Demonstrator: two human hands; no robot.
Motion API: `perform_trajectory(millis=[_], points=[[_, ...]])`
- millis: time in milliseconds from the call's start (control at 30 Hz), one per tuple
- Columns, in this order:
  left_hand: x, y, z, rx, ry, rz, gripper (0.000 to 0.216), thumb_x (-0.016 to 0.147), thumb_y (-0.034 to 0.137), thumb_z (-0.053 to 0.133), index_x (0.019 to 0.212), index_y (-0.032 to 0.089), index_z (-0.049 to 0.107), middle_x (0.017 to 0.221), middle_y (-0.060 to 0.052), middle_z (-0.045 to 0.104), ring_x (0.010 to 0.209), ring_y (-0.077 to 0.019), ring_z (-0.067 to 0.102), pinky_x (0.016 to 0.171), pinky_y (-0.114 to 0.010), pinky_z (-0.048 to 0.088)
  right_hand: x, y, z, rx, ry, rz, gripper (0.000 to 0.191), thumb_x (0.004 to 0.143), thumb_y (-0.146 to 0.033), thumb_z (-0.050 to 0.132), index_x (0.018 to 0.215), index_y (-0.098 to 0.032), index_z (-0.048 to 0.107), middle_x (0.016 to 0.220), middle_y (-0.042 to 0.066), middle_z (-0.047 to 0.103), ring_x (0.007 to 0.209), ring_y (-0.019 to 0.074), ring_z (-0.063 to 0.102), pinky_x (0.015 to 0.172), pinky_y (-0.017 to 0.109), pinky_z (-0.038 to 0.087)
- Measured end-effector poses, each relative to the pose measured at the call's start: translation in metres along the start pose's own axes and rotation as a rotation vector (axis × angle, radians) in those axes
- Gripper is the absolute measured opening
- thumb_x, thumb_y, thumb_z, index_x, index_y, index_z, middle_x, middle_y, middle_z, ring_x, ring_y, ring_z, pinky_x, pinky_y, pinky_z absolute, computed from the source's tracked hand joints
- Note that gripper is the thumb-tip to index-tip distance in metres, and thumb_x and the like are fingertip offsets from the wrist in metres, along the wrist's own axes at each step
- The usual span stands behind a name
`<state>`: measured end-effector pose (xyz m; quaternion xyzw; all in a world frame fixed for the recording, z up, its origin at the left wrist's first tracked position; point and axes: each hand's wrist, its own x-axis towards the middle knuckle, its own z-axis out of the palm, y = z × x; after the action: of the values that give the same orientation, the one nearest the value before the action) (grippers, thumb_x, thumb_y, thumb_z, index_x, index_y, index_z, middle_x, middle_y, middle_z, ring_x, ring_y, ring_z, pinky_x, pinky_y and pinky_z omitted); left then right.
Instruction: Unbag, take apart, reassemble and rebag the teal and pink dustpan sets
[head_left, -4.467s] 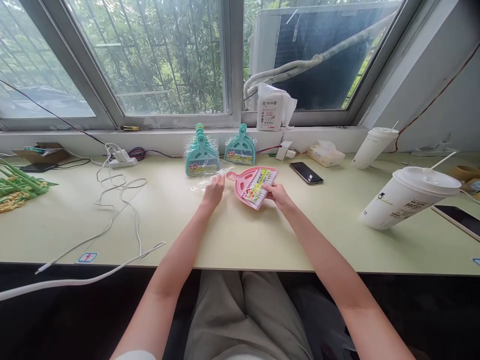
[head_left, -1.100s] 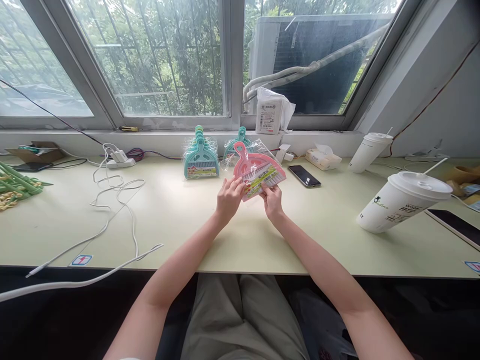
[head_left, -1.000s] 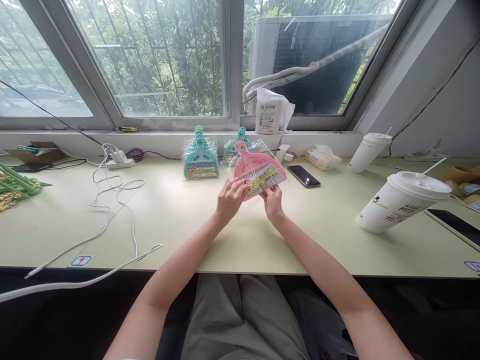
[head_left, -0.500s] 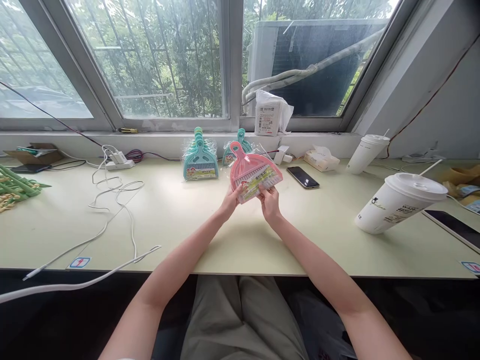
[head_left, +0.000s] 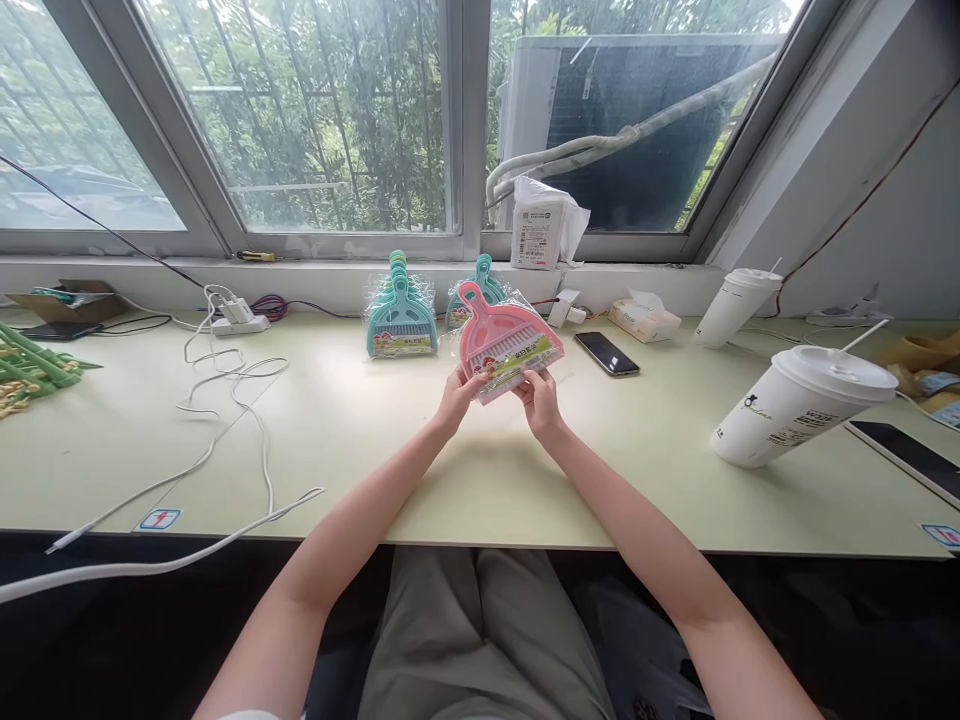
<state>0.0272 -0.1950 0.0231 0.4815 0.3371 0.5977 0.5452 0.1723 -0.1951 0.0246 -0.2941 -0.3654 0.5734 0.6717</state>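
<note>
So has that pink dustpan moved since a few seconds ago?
Yes. The pink dustpan lay flat on the desk with its handle pointing left; now both hands hold it up, handle toward the window, nearer the teal dustpans.

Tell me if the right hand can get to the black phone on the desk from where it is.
Probably yes. The phone lies flat just right of the right hand with bare desk between, but that hand grips the pink dustpan set and would need to let go.

A pale green desk [head_left: 375, 440] runs under wide windows [head_left: 315, 120] (daylit, apparently leafy outside).
</note>
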Motion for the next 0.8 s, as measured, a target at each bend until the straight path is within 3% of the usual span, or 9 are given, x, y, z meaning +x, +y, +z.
perform_trajectory(millis=[300,500,567,633,733,800], points=[[-0.002,0.004,0.003,0.009,-0.026,0.006,0.056,0.065,0.033,0.074,0.115,0.016,0.058,0.112,-0.011,0.068,0.111,-0.0313,0.059,0.091,-0.043,0.049,0.008,-0.001,-0.005,-0.011,-0.033,0.042,0.024,0.069,-0.022,0.064,0.093,-0.021,0.059,0.091,-0.001,0.070,0.079,0.0146,0.067,0.079,0.031,0.058],[0.006,0.015,-0.014,-0.029,-0.088,-0.016,0.057,0.071,0.027,0.064,0.123,0.013,0.050,0.118,-0.014,0.064,0.095,-0.0293,0.065,0.078,-0.047,0.057,0.023,-0.023,-0.024,-0.390,-0.316,0.215,0.026,0.082,-0.033,0.056,0.102,-0.017,0.061,0.093,0.008,0.072,0.081,0.0196,0.070,0.077,0.035,0.057],[0.009,0.019,-0.023,-0.054,-0.090,-0.019,0.056,0.073,0.024,0.060,0.126,0.013,0.047,0.121,-0.014,0.061,0.096,-0.0275,0.065,0.079,-0.047,0.058,0.027,-0.028,-0.035,-0.613,-0.328,0.121,0.026,0.085,-0.033,0.051,0.101,-0.016,0.062,0.088,0.010,0.072,0.078,0.0208,0.070,0.075,0.036,0.057],[0.012,0.020,-0.033,-0.069,-0.052,-0.048,0.058,0.074,0.021,0.058,0.129,0.015,0.044,0.121,-0.012,0.061,0.096,-0.0260,0.065,0.078,-0.046,0.059,0.029,-0.030,-0.044,-0.866,-0.244,-0.106,0.024,0.087,-0.026,0.046,0.101,-0.016,0.063,0.091,0.010,0.071,0.077,0.0206,0.070,0.074,0.037,0.056],[0.017,0.018,-0.043,-0.087,0.082,-0.129,0.059,0.074,0.019,0.055,0.131,0.015,0.042,0.118,-0.012,0.062,0.094,-0.0242,0.066,0.073,-0.041,0.061,0.031,-0.028,-0.053,-1.270,-0.152,-0.499,0.037,0.084,-0.012,0.042,0.115,-0.022,0.060,0.122,0.009,0.062,0.100,0.0238,0.064,0.081,0.039,0.052],[0.020,0.016,-0.048,-0.107,0.142,-0.189,0.055,0.074,0.018,0.054,0.128,0.011,0.046,0.116,-0.012,0.064,0.092,-0.0226,0.066,0.070,-0.035,0.061,0.032,-0.024,-0.056,-1.482,-0.202,-0.656,0.051,0.080,-0.009,0.048,0.127,-0.027,0.052,0.137,0.007,0.051,0.116,0.0267,0.054,0.088,0.042,0.047]])
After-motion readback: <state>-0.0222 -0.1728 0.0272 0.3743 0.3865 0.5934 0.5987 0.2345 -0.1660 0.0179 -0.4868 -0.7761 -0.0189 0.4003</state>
